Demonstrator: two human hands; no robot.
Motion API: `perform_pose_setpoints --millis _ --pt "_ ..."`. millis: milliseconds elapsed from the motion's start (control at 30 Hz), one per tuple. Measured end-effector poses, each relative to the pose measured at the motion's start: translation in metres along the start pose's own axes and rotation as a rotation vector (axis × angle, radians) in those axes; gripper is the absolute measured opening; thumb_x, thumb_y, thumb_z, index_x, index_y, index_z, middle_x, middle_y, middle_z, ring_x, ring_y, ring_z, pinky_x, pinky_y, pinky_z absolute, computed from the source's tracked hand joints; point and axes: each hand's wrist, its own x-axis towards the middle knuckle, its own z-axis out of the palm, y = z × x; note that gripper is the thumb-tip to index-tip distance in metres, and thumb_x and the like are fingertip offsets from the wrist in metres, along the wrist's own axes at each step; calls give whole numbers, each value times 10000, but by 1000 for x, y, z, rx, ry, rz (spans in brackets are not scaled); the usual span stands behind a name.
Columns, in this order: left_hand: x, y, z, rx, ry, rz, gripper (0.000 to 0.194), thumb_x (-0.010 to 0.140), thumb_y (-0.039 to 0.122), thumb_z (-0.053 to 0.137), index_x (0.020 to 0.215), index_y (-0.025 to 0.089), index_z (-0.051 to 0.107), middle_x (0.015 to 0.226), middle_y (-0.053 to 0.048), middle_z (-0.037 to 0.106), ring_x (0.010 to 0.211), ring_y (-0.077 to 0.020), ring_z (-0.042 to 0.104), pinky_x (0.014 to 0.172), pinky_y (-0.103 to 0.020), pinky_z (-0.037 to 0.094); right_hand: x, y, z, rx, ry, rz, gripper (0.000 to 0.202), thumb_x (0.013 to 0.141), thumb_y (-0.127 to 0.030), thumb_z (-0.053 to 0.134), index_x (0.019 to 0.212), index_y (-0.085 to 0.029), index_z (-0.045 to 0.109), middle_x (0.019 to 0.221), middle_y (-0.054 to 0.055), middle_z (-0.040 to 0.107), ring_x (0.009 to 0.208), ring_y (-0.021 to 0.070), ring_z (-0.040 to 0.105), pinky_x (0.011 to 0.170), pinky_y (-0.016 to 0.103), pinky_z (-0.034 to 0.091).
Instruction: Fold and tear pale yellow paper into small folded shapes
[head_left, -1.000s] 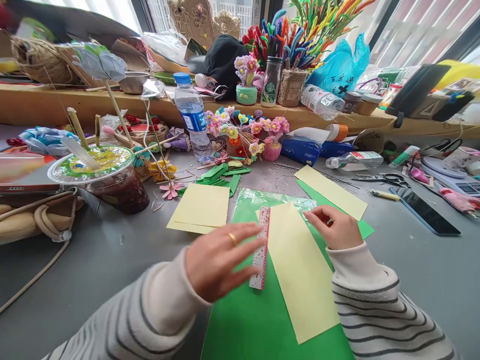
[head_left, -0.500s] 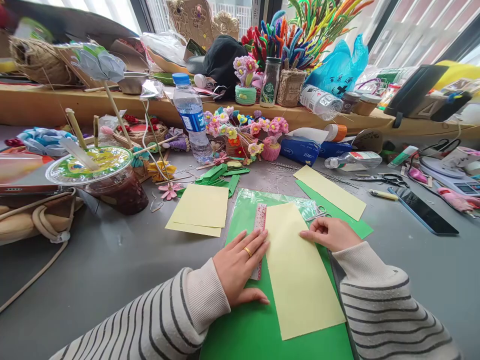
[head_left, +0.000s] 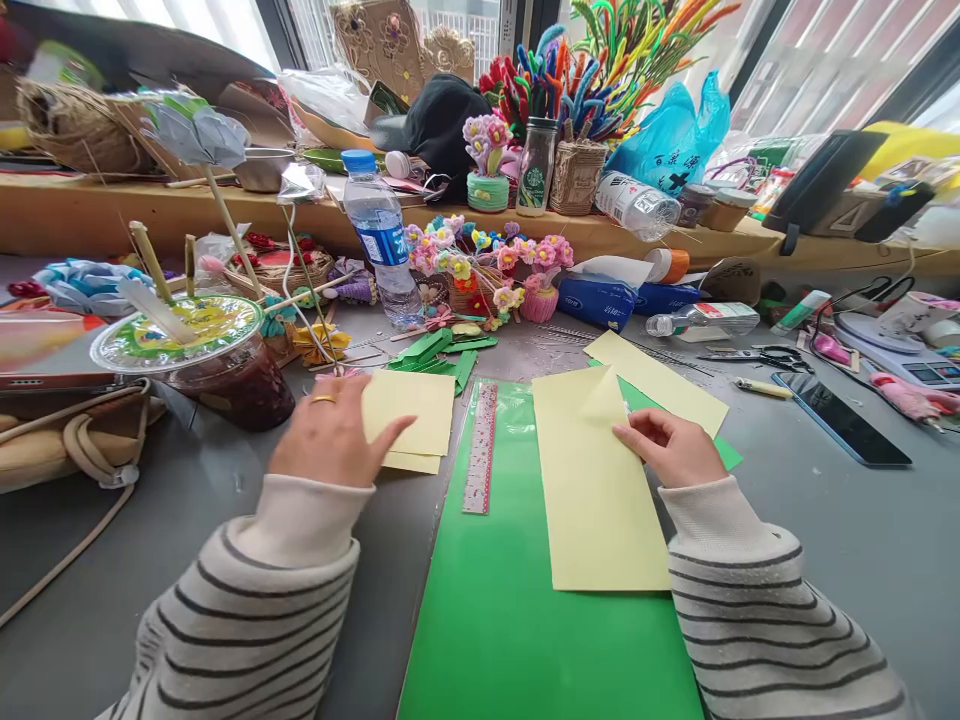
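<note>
A long pale yellow sheet (head_left: 596, 490) lies on the green sheet (head_left: 487, 630); my right hand (head_left: 671, 447) pinches its right edge, where the paper bends up slightly. My left hand (head_left: 330, 430) is over the left edge of the smaller yellow sheets (head_left: 420, 410), thumb spread from the fingers, holding nothing that I can see. Between the hands, the pink-edged ruler (head_left: 480, 450) rests on the green sheet. Another yellow strip (head_left: 675, 385) lies at the back right, over a green piece of paper (head_left: 727, 452).
A drink cup (head_left: 232, 370) stands at the left. Green strips (head_left: 427, 350), a water bottle (head_left: 382, 240) and crafted flowers (head_left: 457, 260) are behind the sheets. At the right are black scissors (head_left: 780, 357) and a phone (head_left: 844, 420). A cluttered wooden ledge (head_left: 300, 215) runs across the back.
My left hand has left the ruler and moved left to the smaller sheets. The ruler now lies further left. The long yellow sheet has shifted away from me and straightened, with my right hand still on it.
</note>
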Motion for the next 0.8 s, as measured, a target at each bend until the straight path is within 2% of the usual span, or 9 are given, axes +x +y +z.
perform_pose_setpoints --millis 67,100,200,300,400,500,600,700,800 --pt "6 -18 3 96 -64 -132 738 609 644 404 1051 54 421 898 -219 525 844 -399 501 646 -463 392 0 -2 0 -84 70 -9 236 600 -418 529 583 -183 537 520 2 533 466 129 458 485 258 362" --pt "8 -26 6 98 -114 -174 727 590 652 419 1025 70 424 816 -183 552 803 -382 524 622 -436 399 1 -3 -1 -116 96 -14 224 603 -406 527 575 -184 535 516 1 538 461 128 459 488 258 363" --pt "11 -39 13 -70 -245 -248 498 589 538 526 919 178 425 600 -29 569 602 -267 575 529 -336 402 3 -3 0 -153 137 -27 211 610 -392 525 573 -185 532 519 3 547 456 126 458 492 258 364" --pt "14 -44 8 -265 -235 -243 377 578 436 575 846 210 434 550 26 560 530 -194 564 503 -278 394 7 3 1 -93 123 -11 225 603 -405 541 587 -180 535 520 2 536 458 125 450 487 261 359" --pt "19 -43 -12 -396 -168 -290 385 545 465 586 816 211 486 585 27 583 584 -192 570 520 -273 408 11 9 2 76 55 37 277 584 -446 560 619 -171 543 518 -1 520 455 118 434 453 252 348" --pt "22 -36 -33 -604 -93 -365 367 522 494 603 767 232 525 622 24 589 663 -187 576 568 -273 445 17 11 0 270 39 92 330 550 -471 592 656 -161 550 553 0 522 463 104 430 436 240 355" --pt "22 -19 -40 -777 -82 -481 310 495 424 659 710 226 555 630 27 587 639 -159 576 602 -257 471 27 10 -2 407 55 147 355 535 -481 603 678 -162 545 513 -27 486 406 75 386 388 221 335" --pt "19 2 -28 -1017 -197 -431 274 517 381 655 680 200 531 616 38 589 592 -132 573 560 -242 490 43 11 -2 405 85 169 365 545 -488 583 702 -162 537 446 -54 420 369 69 348 353 214 294" --pt "15 20 -5 -1116 -388 -386 258 552 368 636 641 166 502 563 22 581 543 -126 567 504 -242 494 57 14 1 337 134 165 382 538 -449 598 762 -144 540 586 -4 504 424 84 406 410 239 346"
